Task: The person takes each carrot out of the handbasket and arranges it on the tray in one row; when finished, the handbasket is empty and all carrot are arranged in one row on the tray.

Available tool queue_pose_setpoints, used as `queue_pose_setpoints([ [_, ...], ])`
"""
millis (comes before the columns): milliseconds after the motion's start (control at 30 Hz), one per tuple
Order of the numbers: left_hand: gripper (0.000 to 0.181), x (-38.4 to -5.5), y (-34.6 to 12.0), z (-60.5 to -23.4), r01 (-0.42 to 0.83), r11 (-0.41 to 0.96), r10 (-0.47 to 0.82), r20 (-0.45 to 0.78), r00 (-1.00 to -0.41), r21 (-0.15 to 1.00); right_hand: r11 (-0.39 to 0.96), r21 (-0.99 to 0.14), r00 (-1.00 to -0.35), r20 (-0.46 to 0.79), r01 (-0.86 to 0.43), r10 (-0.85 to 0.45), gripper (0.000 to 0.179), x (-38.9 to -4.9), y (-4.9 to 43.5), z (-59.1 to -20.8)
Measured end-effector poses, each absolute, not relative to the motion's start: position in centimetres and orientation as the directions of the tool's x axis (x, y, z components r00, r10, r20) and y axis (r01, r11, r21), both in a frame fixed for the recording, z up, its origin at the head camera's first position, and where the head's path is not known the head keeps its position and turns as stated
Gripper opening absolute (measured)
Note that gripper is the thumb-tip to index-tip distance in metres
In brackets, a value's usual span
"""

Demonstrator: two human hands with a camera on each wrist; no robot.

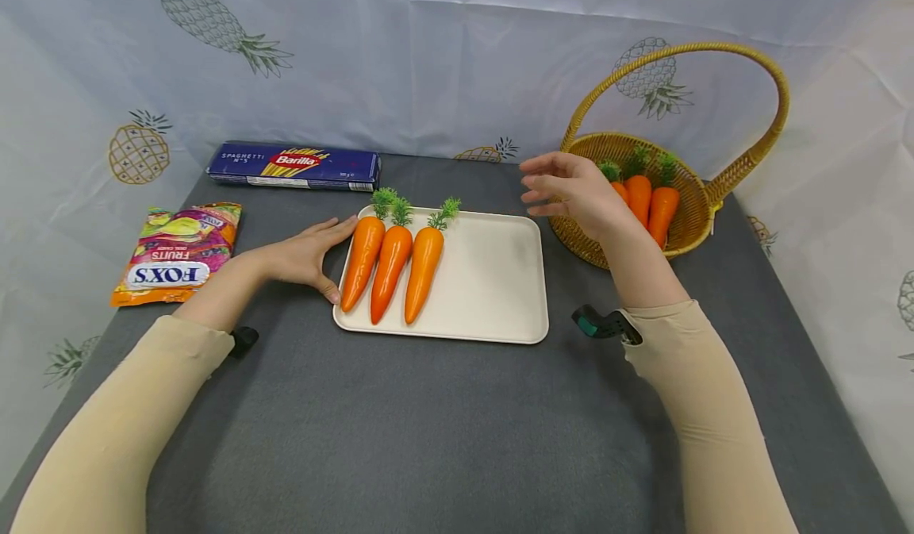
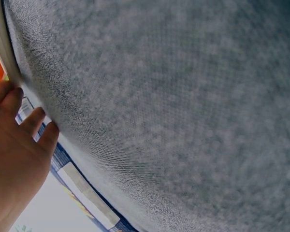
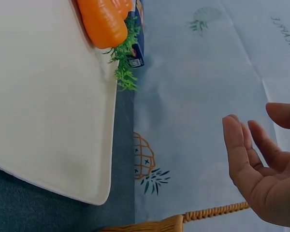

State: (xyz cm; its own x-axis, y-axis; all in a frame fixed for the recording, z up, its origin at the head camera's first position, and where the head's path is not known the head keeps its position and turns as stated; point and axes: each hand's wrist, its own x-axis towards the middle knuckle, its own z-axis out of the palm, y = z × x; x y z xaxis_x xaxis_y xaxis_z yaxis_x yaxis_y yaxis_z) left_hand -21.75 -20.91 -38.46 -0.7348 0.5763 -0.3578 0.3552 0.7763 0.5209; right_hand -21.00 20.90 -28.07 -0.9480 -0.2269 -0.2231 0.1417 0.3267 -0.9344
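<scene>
First inspector: Where are the carrots, and in what condition?

Second inspector: Three carrots (image 1: 390, 272) lie side by side at the left end of the cream tray (image 1: 493, 280). They are smooth, glossy orange, broad at the far end and tapering towards the near rim. Their frilly green tops reach over the far rim. The left two sit close; the third stands slightly apart.

First inspector: The hands?

Second inspector: The left hand (image 1: 307, 256) is spread wide at the tray's left edge, thumb at the rim. The right hand (image 1: 571, 189) is raised at the left side of the wicker basket (image 1: 581, 244), fingers loosely bent, holding nothing.

First inspector: Do the views differ?

Second inspector: Only the head view shows the carrots inside the basket (image 1: 640, 198) and the candy bag (image 1: 178, 254) at the far left. The right wrist view reveals the gap between thumb and fingers, plus lettering on the backdrop (image 3: 193, 96). The left wrist view gives a sliver of orange behind the tray rim and a pale label on the spaghetti box (image 2: 87, 193).
</scene>
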Motion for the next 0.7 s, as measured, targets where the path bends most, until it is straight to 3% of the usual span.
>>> queue_pose_setpoints([
  [133, 0.136, -21.8, -20.9, -38.5, 0.359, 0.775, 0.578, -0.354, -0.735, 0.52, 0.301, -0.944, -0.958, -0.205, 0.139, -0.2, 0.033, -20.9, 22.0, -27.6],
  [700, 0.136, -21.8, -20.9, -38.6, 0.367, 0.773, 0.582, -0.35, -0.734, 0.518, 0.183, -0.966, -0.976, -0.202, 0.185, -0.08, 0.049, -21.6, 25.6, -28.2],
])
